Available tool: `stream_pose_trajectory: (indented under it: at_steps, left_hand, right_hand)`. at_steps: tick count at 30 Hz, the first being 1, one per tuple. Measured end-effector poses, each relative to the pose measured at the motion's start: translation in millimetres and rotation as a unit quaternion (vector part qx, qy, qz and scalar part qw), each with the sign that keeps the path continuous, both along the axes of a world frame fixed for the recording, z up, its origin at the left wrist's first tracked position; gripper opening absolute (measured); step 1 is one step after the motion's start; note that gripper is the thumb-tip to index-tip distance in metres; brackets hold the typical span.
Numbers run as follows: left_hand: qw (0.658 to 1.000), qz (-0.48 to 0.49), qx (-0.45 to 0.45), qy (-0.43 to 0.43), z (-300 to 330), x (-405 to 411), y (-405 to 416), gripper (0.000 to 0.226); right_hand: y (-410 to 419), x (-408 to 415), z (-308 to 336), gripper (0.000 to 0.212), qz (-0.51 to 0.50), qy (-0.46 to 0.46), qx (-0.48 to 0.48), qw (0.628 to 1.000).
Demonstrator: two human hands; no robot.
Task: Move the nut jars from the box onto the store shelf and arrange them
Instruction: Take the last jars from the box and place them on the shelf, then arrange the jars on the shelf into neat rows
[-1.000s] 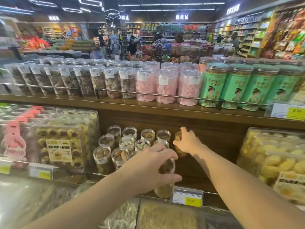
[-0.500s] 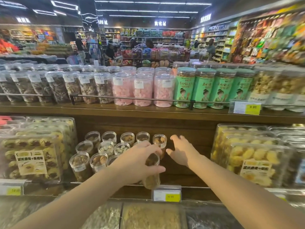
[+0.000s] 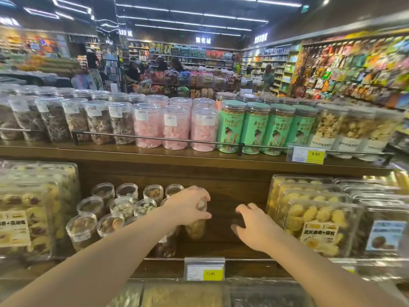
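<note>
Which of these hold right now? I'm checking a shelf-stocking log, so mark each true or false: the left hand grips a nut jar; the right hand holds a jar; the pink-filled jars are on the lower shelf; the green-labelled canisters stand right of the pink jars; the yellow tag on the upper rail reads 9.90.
1. The left hand grips a nut jar from above. True.
2. The right hand holds a jar. False: its fingers are loosely spread and hold nothing.
3. The pink-filled jars are on the lower shelf. False: they stand on the upper shelf, behind the rail.
4. The green-labelled canisters stand right of the pink jars. True.
5. The yellow price tag on the upper rail reads 9.90. True.
</note>
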State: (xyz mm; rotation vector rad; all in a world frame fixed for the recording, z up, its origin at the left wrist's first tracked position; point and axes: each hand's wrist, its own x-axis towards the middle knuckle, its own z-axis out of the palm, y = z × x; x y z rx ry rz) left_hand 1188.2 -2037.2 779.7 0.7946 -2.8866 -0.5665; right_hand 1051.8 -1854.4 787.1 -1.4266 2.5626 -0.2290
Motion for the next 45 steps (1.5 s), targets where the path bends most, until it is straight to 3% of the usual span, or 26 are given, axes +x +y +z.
stream_pose_trajectory:
  at_steps: [11, 18, 22, 32, 45]
  left_hand:
    - [0.997, 0.014, -0.04, -0.063, -22, -11, -6, 0.065]
    - [0.999, 0.036, -0.041, 0.0, -10, 13, 2, 0.056]
    - [0.995, 0.088, -0.029, 0.039, -2, 59, 11, 0.05]
    - [0.979, 0.197, -0.035, 0.046, -3, 228, 16, 0.044]
    - [0.988, 0.141, -0.039, 0.057, 2, 335, -75, 0.043]
  right_hand:
    - [13, -15, -6, 0.051, -0.007, 0.005, -0.012, 1.0]
    - [4, -9, -6, 0.052, 0.023, 0.006, -0.017, 1.0]
    - [-9, 3, -7, 0.053, 0.057, 0.001, -0.029, 0.998]
    - [-38, 80, -7, 0.054, 0.117, 0.008, -0.041, 0.992]
    - [-151, 228, -17, 0.053, 0.067, 0.055, -0.063, 0.994]
